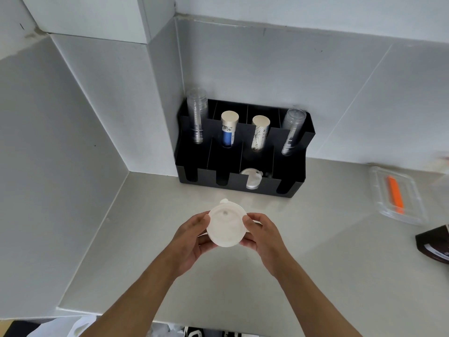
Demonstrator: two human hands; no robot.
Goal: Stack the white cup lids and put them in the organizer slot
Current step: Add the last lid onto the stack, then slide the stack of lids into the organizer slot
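Observation:
A stack of white cup lids (226, 224) is held above the counter between both hands. My left hand (192, 242) grips its left edge and my right hand (261, 235) grips its right edge. The black organizer (194, 156) stands in the corner behind, a little beyond the hands. Its third front slot from the left holds more white lids (252, 180). The other front slots look dark; I cannot tell what is in them.
In the organizer's back row stand clear cup stacks (198, 117), a blue paper cup stack (228, 128) and a patterned one (260, 136). At the right lie a clear tray (410, 215) with an orange item (394, 194), and a dark package (435, 246). White walls close the left and back.

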